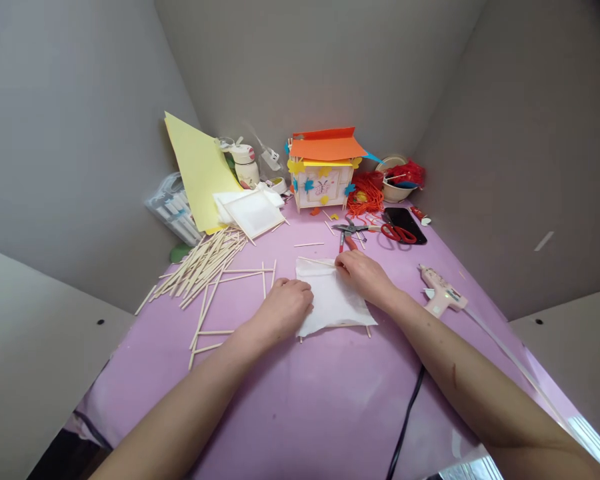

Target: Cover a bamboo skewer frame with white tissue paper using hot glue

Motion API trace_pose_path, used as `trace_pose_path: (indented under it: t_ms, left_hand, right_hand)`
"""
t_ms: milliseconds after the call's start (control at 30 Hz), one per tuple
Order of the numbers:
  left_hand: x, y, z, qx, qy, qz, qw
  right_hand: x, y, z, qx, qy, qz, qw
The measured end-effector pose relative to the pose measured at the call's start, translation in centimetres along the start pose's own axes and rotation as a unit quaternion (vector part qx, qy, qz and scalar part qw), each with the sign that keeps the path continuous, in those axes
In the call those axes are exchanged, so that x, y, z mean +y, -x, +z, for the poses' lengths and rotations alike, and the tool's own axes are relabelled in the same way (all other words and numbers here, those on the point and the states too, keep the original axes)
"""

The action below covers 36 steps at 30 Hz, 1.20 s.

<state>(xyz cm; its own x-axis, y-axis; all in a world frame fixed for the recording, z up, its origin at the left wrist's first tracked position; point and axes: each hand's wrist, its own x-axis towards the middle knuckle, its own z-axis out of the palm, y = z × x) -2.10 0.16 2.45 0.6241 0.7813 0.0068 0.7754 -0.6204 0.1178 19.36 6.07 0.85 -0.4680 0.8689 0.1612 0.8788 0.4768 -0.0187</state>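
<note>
A thin white sheet [331,300] lies on the purple table top [300,413], with thin wooden sticks showing along its upper edge and poking out at its lower corners. My left hand [285,310] presses on the sheet's left edge with the fingers curled. My right hand [360,277] grips its upper edge, fingertips against a wooden stick [316,262]. A loose pile of wooden sticks [200,267] lies to the left of my left hand. Nearest my right hand are a pair of pliers [350,233] and red-handled scissors [397,233].
A pink glue gun [443,293] lies to the right, its white cord trailing toward the table's near corner. At the back stand a stick-built paper house [323,170], orange yarn [365,197], a phone [405,223], a bowl [395,190], yellow card [197,173] and a white stick panel [253,213].
</note>
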Motion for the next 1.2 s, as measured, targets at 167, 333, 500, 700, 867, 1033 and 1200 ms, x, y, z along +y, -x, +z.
trace_pose_path:
  t_ms: [167, 333, 500, 700, 867, 1033, 1200]
  left_hand:
    - [0.0, -0.4, -0.5, 0.014, 0.001, -0.021, 1.000]
    - [0.8, -1.7, -0.4, 0.002, -0.020, -0.054, 0.998]
    - [1.1, -1.8, 0.5, 0.012, -0.042, -0.058, 0.997]
    - [0.9, -1.6, 0.9, 0.012, -0.039, -0.055, 0.998]
    - [1.0, -1.4, 1.1, 0.016, -0.036, -0.052, 0.998]
    - [-0.2, -2.4, -0.5, 0.041, -0.015, -0.056, 0.997]
    - [-2.4, -5.4, -1.8, 0.083, -0.032, -0.058, 0.994]
  right_hand:
    - [0.3, 0.0, 0.2, 0.016, 0.011, -0.006, 1.000]
    - [0.3, 0.0, 0.8, 0.015, 0.036, -0.008, 0.999]
    - [0.3, -0.2, 1.5, 0.019, 0.050, -0.005, 0.999]
    - [0.5, -0.4, 2.0, 0.012, 0.052, 0.001, 0.999]
    - [0.4, -0.4, 2.2, 0.015, 0.046, 0.009, 0.999]
    - [-0.1, -0.3, 2.0, 0.023, 0.030, 0.014, 0.999]
    - [1.0, 0.5, 0.0, 0.042, 0.010, 0.033, 0.999]
